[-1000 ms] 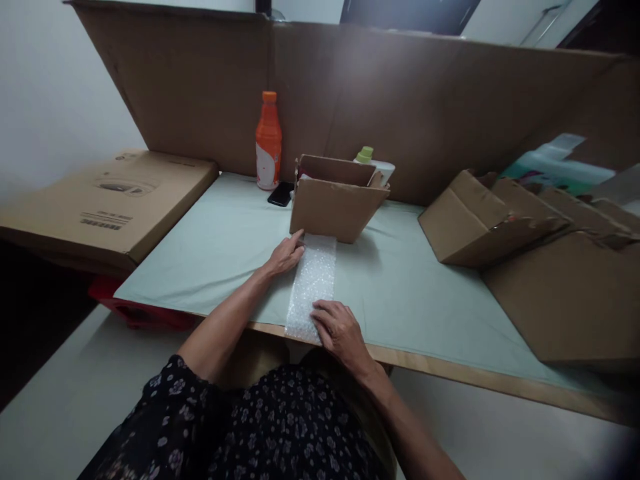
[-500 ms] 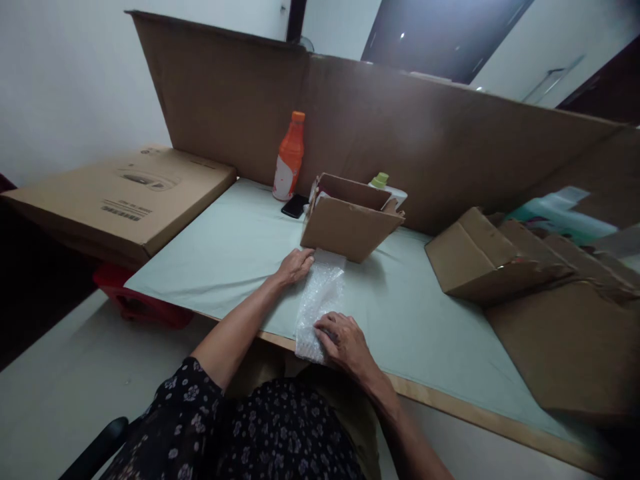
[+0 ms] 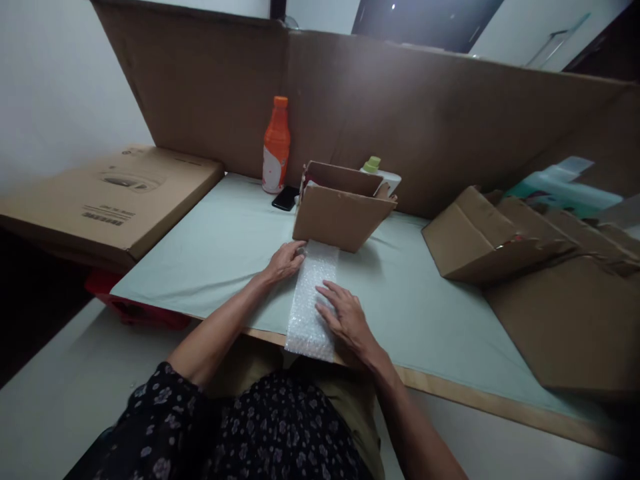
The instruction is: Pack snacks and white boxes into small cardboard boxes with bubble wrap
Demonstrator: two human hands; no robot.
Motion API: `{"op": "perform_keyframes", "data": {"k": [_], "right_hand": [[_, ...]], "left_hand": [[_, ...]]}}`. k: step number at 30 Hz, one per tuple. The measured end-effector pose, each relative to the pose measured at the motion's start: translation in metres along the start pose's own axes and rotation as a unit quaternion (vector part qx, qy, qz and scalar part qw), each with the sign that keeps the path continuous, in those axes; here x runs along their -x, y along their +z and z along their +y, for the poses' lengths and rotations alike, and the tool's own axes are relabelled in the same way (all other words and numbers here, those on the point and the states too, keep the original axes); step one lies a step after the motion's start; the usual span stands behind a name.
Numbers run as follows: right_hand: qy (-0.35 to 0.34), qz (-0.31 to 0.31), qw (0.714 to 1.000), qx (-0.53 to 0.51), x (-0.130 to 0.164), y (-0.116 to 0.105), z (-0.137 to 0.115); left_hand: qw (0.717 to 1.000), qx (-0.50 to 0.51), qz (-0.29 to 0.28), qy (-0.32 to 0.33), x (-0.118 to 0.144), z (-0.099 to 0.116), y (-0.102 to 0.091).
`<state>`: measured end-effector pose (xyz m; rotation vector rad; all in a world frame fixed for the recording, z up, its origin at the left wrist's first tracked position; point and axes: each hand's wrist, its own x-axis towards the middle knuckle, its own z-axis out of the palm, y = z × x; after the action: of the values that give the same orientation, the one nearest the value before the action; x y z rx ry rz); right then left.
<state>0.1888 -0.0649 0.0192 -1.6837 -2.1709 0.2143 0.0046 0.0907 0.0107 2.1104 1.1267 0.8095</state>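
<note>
A strip of clear bubble wrap [image 3: 311, 300] lies lengthwise on the table, its near end reaching the front edge. My left hand [image 3: 286, 261] rests flat at the strip's far left edge, fingers stretched out and touching it. Over the strip's right side, my right hand [image 3: 345, 317] is open, fingers apart; whether its fingertips press on the wrap I cannot tell. Just beyond the wrap's far end stands an open cardboard box [image 3: 340, 217], with things inside mostly hidden by its front wall.
Behind are an orange bottle [image 3: 277, 147], a black phone [image 3: 285, 198] and a green-capped white bottle [image 3: 373, 165]. Cardboard boxes [image 3: 480, 243] at right hold a teal container [image 3: 560, 190]. A large flat carton [image 3: 115, 200] is at left. Tall cardboard panels [image 3: 425, 127] wall the back.
My right hand has lifted and opened its fingers, shifting up the strip. The bubble wrap now lies flatter and straighter. My left hand stays by its far end. The view has tilted slightly.
</note>
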Motion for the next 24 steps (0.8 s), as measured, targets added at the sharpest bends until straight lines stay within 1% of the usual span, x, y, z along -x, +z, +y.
{"op": "perform_keyframes", "data": {"k": [2,3,5,6,8,10,12,14,15,17,19,21,23,24], "right_hand": [[-0.016,0.007,1.0,-0.008,0.018,-0.012,0.01],[-0.035,-0.005,0.999,-0.011,0.028,-0.019,0.014],[-0.077,-0.041,0.996,-0.013,0.045,-0.027,0.018],[-0.095,-0.055,0.994,-0.012,0.05,-0.029,0.017],[-0.125,-0.068,0.99,-0.002,0.053,-0.026,0.015],[-0.151,-0.068,0.986,0.005,0.048,-0.017,0.013],[-0.17,-0.052,0.984,-0.004,0.041,-0.008,0.015],[-0.173,-0.011,0.984,-0.045,0.034,-0.001,0.018],[-0.163,0.012,0.984,-0.076,0.032,0.001,0.019],[-0.109,0.041,0.982,-0.146,0.027,0.001,0.019],[-0.031,0.042,0.978,-0.201,0.022,0.0,0.016],[0.04,0.031,0.97,-0.237,0.019,-0.002,0.013],[0.082,0.031,0.96,-0.267,0.02,-0.002,0.012],[0.094,0.042,0.955,-0.278,0.023,-0.002,0.012]], "left_hand": [[0.999,-0.006,-0.015,0.031,0.024,0.006,-0.013],[0.998,-0.012,-0.031,0.055,0.04,0.009,-0.02],[0.984,-0.046,-0.098,0.143,0.077,0.014,-0.031],[0.976,-0.062,-0.128,0.168,0.094,0.015,-0.035],[0.965,-0.081,-0.165,0.189,0.123,0.017,-0.038],[0.959,-0.086,-0.183,0.197,0.139,0.018,-0.036],[0.957,-0.078,-0.194,0.204,0.142,0.019,-0.034],[0.955,-0.061,-0.204,0.206,0.138,0.021,-0.034],[0.955,-0.052,-0.208,0.205,0.135,0.021,-0.034],[0.959,-0.036,-0.21,0.185,0.131,0.023,-0.035],[0.974,-0.026,-0.186,0.128,0.128,0.025,-0.03],[0.989,-0.013,-0.137,0.047,0.124,0.027,-0.021],[0.996,0.003,-0.09,-0.017,0.118,0.029,-0.008],[0.996,0.006,-0.075,-0.036,0.114,0.03,-0.003]]}}
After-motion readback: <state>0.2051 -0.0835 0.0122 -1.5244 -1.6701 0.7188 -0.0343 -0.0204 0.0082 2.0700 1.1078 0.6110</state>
